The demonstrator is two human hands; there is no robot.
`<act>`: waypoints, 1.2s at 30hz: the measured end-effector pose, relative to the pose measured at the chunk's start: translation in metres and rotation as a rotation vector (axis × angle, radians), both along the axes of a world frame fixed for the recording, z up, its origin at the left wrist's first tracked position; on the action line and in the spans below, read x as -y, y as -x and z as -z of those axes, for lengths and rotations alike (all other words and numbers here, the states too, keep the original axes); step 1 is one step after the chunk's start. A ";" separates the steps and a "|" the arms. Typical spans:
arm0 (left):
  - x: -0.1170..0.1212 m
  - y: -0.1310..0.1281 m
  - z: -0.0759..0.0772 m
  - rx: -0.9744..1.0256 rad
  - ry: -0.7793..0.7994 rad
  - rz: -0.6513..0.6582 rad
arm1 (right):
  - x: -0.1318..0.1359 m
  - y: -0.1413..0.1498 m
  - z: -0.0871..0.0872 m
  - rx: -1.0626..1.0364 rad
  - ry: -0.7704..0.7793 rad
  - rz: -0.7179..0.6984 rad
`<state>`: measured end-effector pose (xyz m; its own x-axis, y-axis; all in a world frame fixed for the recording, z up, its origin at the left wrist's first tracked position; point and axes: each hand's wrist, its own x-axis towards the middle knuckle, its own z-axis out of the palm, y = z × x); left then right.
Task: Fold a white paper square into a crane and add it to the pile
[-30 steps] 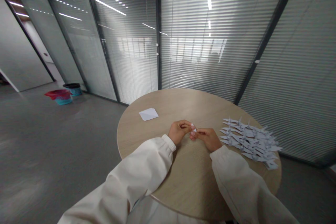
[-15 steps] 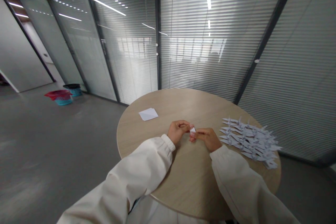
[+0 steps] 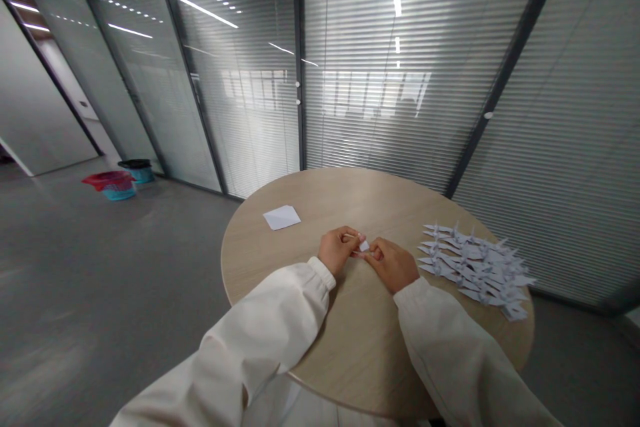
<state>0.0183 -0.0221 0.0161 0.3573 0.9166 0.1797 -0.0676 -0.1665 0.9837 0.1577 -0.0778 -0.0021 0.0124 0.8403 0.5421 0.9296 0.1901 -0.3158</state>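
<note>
Over the middle of a round wooden table (image 3: 345, 340), a small folded piece of white paper (image 3: 365, 246) shows between my two hands. My left hand (image 3: 340, 249) pinches its left side between thumb and fingers. At the paper's right edge, my right hand (image 3: 393, 263) is closed, its fingers curled and its thumb pressed against the lower right corner. My fingers cover much of the paper, so its exact folds are hidden. To the right of my right hand lie many folded paper cranes (image 3: 480, 267), set close together in rows.
A small stack of white paper sheets (image 3: 281, 217) lies at the table's left back. Behind the table stands a glass partition (image 3: 375, 127) with blinds. On the floor at left are a blue bin with a red liner (image 3: 117, 190) and one with a black liner (image 3: 143, 172).
My right hand has turned, its fingers now curling in at the paper's right edge instead of stretching across it. More of the white paper shows. My left hand stays nearly in place.
</note>
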 end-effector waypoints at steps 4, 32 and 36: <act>0.001 0.000 0.000 -0.090 -0.046 -0.024 | 0.002 0.001 -0.002 0.188 -0.015 -0.013; 0.003 0.004 0.001 -0.384 -0.413 -0.112 | 0.004 0.006 -0.003 0.253 0.045 -0.030; 0.001 0.003 0.003 -0.330 -0.367 -0.106 | 0.005 0.006 -0.002 0.228 0.027 -0.037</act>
<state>0.0154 -0.0233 0.0130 0.3576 0.8486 0.3899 0.2730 -0.4943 0.8253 0.1513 -0.0831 0.0003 -0.1390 0.8522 0.5043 0.9701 0.2196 -0.1036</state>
